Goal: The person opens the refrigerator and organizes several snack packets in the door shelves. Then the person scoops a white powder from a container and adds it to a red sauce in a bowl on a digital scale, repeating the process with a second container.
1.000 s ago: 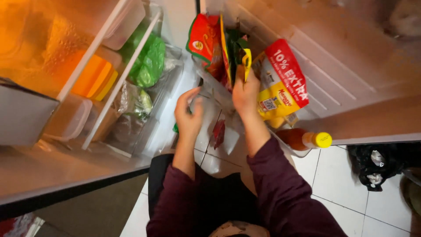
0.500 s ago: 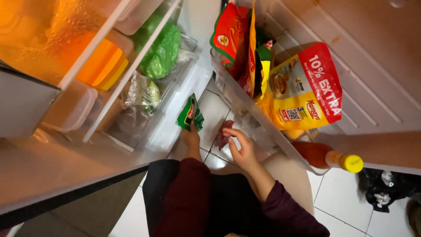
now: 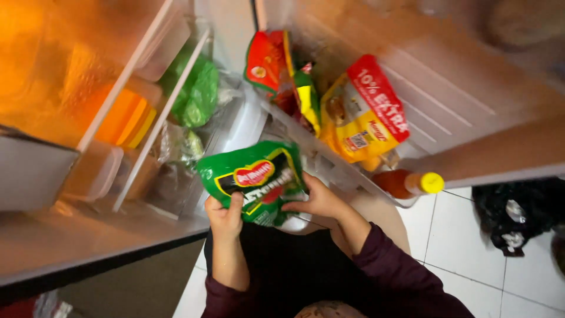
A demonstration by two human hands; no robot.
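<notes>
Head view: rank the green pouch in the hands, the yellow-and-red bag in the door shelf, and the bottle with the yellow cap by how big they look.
1. Green pouch and yellow-and-red bag: alike; pouch is nearer the camera, so unranked.
2. Bottle with the yellow cap: smallest.

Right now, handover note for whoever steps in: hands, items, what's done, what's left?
Left hand and right hand both grip the green pouch, held in front of the open fridge, clear of the door shelf.
In that shelf: red packet, yellow-and-red pouch, orange bottle with yellow cap.
Done: pouch is in hand, out of the shelf.
Left: pouch not set down anywhere; fridge door open.
</notes>
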